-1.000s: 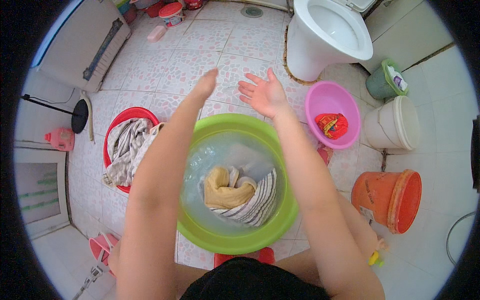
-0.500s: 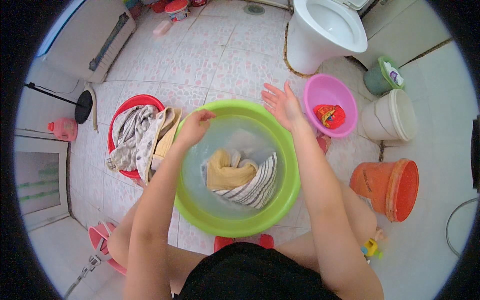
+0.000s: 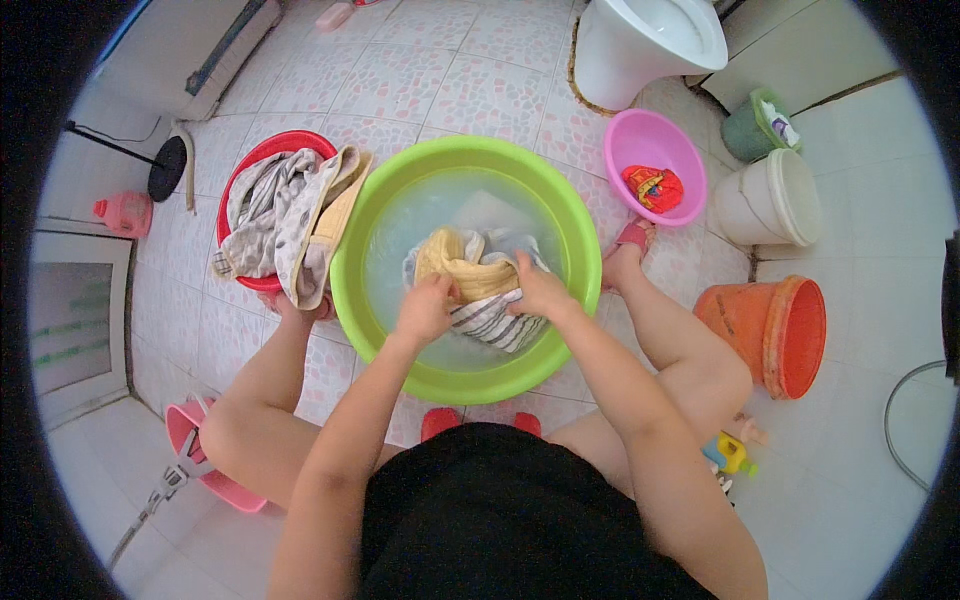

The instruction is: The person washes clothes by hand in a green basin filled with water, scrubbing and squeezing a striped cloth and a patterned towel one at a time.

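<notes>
A wide green basin [image 3: 350, 340] of cloudy water stands before me. In it lies a bunched cloth [image 3: 487, 318], part plain yellow and part white with dark stripes, partly under the water. My left hand [image 3: 430, 308] is closed on its left side, by the yellow part. On the right, my right hand [image 3: 538, 290] grips the striped part, the thumb on top and the fingers mostly hidden. A paler piece of fabric [image 3: 490, 212] shows dimly under the water beyond the cloth.
A red basin [image 3: 228, 190] heaped with patterned laundry [image 3: 285, 215] stands left of the green one. To the right are a pink basin [image 3: 612, 150] with a red packet [image 3: 652, 188], an orange bucket [image 3: 735, 325] and a white bucket [image 3: 750, 205]. A toilet [image 3: 640, 50] stands beyond.
Both hands have come down from above the basin's rim onto the cloth and closed on it. The cloth is more bunched. The whole view has shifted, so things sit higher in it.
</notes>
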{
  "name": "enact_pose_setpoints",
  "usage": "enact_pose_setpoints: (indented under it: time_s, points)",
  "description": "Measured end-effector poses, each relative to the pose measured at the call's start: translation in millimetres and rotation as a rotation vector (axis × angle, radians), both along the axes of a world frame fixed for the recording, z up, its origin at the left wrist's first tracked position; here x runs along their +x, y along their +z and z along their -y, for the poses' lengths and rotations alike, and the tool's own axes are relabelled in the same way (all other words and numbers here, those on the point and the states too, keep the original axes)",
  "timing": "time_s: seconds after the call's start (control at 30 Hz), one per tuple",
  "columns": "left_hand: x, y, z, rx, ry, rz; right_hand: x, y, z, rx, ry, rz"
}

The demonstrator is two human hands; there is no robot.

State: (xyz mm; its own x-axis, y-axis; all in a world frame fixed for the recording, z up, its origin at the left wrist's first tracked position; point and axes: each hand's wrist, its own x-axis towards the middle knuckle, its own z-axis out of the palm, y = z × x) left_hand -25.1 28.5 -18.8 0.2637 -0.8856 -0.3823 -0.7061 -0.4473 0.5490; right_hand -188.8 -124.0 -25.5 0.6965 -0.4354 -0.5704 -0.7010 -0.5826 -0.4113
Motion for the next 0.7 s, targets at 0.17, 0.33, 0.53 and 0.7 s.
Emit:
enact_pose_setpoints:
  time_s: [0.17,0.33,0.53,0.7]
  points:
    - [-20.4,-27.9,-41.1,-0.017,-0.071,0.189,-22.9,2.0,-22.0,-0.063,-0.075,0.098]
    - [-16.2,-27.3,-44.3,0.161,0.027,0.223,-30.3,27.8,-35.0,-0.063,-0.097,0.250]
    - [23.7,60.5,-18.7,-0.265,0.026,0.377,-34.5,76.2,-19.9,-0.264,-0.003,0.322]
    - [39.2,125.0,8.5,-0.266,0.093,0.162,-43.0,96.8,3.2,-0.192,-0.016,0.625]
